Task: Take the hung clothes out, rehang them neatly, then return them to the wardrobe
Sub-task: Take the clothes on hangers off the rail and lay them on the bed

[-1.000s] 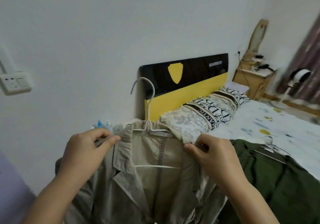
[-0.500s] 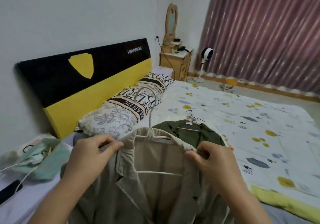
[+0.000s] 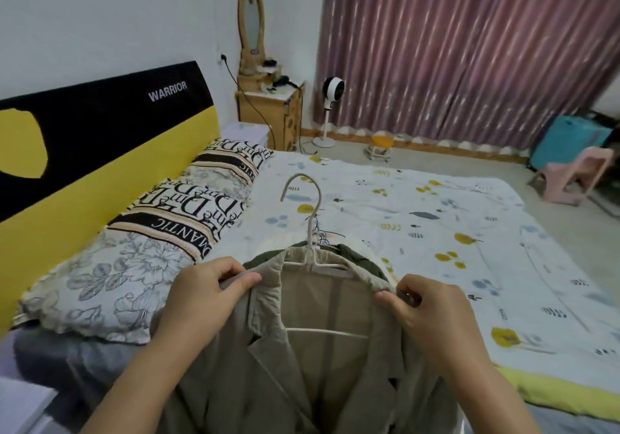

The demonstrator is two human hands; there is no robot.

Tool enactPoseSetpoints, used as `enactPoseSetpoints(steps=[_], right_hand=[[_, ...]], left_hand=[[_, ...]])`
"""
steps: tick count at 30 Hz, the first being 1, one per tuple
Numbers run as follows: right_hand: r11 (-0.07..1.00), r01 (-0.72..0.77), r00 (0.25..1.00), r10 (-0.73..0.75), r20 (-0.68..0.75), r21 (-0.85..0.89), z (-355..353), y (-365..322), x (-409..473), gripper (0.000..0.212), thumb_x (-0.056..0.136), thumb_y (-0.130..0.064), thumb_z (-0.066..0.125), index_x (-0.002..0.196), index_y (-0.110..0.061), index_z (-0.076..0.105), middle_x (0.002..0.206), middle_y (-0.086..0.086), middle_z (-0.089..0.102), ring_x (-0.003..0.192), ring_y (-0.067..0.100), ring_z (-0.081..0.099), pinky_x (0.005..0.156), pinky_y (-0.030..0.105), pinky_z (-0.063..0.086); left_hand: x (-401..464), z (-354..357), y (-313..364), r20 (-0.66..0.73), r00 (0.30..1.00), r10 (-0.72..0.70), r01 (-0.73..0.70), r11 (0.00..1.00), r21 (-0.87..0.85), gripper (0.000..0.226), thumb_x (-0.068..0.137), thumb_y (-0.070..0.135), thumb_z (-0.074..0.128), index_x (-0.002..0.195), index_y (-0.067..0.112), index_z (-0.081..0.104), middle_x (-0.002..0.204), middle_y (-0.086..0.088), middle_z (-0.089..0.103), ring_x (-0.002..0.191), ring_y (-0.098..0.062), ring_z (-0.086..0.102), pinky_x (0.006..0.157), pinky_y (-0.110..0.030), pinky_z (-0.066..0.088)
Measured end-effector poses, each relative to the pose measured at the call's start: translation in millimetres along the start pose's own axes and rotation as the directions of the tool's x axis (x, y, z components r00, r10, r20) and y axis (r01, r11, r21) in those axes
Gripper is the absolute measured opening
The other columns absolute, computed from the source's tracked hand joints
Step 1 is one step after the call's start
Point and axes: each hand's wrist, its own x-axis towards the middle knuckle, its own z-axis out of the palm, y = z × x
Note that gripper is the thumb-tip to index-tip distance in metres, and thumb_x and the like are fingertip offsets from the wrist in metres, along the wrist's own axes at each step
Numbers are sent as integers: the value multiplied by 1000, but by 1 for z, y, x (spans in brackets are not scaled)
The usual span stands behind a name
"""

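Observation:
A beige jacket (image 3: 322,306) hangs on a white hanger (image 3: 310,232), held up in front of me over the bed. My left hand (image 3: 204,292) pinches the jacket's left shoulder by the collar. My right hand (image 3: 426,309) pinches its right shoulder. The hanger's hook points up and left. Behind the jacket a dark green garment (image 3: 360,259) on another hanger lies on the bed, mostly hidden. The wardrobe is out of view.
The bed (image 3: 436,232) has a white patterned quilt and printed pillows (image 3: 174,225) against a black and yellow headboard (image 3: 100,138). A wooden nightstand (image 3: 268,115) with a mirror, a white fan (image 3: 330,111), purple curtains (image 3: 453,47) and a pink stool (image 3: 570,175) stand beyond.
The view has swung right, from the wall and headboard to the bed and curtains. Both hands keep their grip on the jacket's shoulders, and the jacket came along over the bed.

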Motion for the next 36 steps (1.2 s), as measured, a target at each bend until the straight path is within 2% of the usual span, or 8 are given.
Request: enactPoseSetpoints(steps=[13, 17, 20, 23, 27, 29, 32, 36], right_hand=[[991, -126, 992, 125, -24, -54, 62, 33, 153, 33, 86, -46, 57, 61, -27, 48, 60, -10, 52, 63, 13, 50, 51, 25, 32], [991, -81, 996, 83, 14, -104, 97, 69, 206, 21, 94, -36, 48, 85, -24, 62, 78, -5, 64, 81, 21, 57, 68, 34, 42], [966, -89, 991, 111, 75, -243, 133, 99, 246, 19, 96, -36, 44, 103, -26, 57, 98, -2, 62, 98, 21, 53, 78, 34, 38], [947, -172, 960, 223, 170, -271, 171, 128, 283, 21, 95, -38, 44, 105, -21, 51, 107, 1, 57, 105, 24, 50, 86, 36, 39], [937, -283, 920, 326, 218, -206, 224, 166, 331, 22, 95, -32, 47, 96, -11, 52, 105, 10, 59, 102, 30, 51, 87, 43, 42], [920, -316, 897, 369, 243, -233, 254, 185, 348, 24, 95, -32, 46, 100, -9, 52, 108, 12, 58, 106, 32, 50, 87, 41, 43], [893, -340, 860, 423, 287, -297, 301, 216, 365, 25, 96, -32, 44, 104, -9, 53, 112, 13, 58, 109, 31, 51, 89, 42, 43], [861, -369, 804, 484, 345, -349, 356, 247, 371, 26, 97, -34, 44, 107, -11, 52, 116, 11, 56, 113, 32, 48, 97, 50, 39]], left_hand=[[176, 98, -25, 78, 997, 22, -23, 1000, 16, 22, 79, 33, 68, 63, 20, 61, 59, 6, 59, 63, -15, 55, 54, -28, 37], [221, 149, -39, 53, 999, 0, -2, 999, 45, 23, 81, 31, 67, 64, 20, 58, 61, 4, 57, 65, -19, 53, 58, -29, 32], [255, 190, -55, 48, 999, -25, 21, 996, 83, 22, 82, 31, 66, 66, 18, 59, 60, 5, 56, 64, -17, 52, 56, -28, 31], [286, 233, -73, 69, 996, -63, 54, 992, 115, 22, 83, 31, 66, 66, 18, 58, 60, 8, 56, 64, -16, 52, 53, -27, 31], [321, 289, -104, 139, 983, -118, 91, 979, 183, 22, 85, 31, 63, 76, 11, 63, 77, -7, 68, 78, -26, 60, 65, -33, 41], [329, 313, -124, 183, 977, -106, 47, 952, 303, 22, 90, 31, 56, 97, 11, 62, 98, -10, 66, 96, -28, 58, 78, -34, 42], [320, 346, -159, 254, 956, -150, -9, 846, 533, 54, 95, 34, 45, 141, 11, 31, 144, -12, 36, 133, -24, 30, 110, -32, 20], [290, 383, -209, 379, 891, -250, -72, 746, 662, 63, 96, 38, 37, 149, 23, 5, 157, 1, -5, 144, -19, -3, 116, -40, 1]])
